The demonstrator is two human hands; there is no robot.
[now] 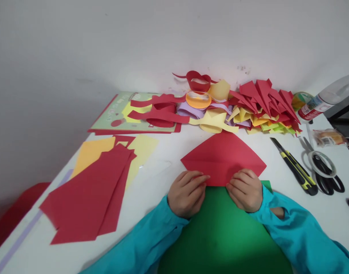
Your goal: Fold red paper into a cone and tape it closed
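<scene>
A folded sheet of red paper (223,156) lies flat in front of me, its peak pointing away and a crease running across it. My left hand (188,193) pinches its near edge on the left side. On the right of the same edge, my right hand (245,190) grips the paper with curled fingers. Under both hands spreads a green mat (222,228), and the paper reaches past its far end onto the white table (160,167).
Red sheets (91,194) lie on the left. A box cutter (295,167), scissors (325,175) and a tape roll (322,164) lie at right. Folded red paper pieces (265,97), paper rings (198,99) and a plastic bottle (328,97) are at the back.
</scene>
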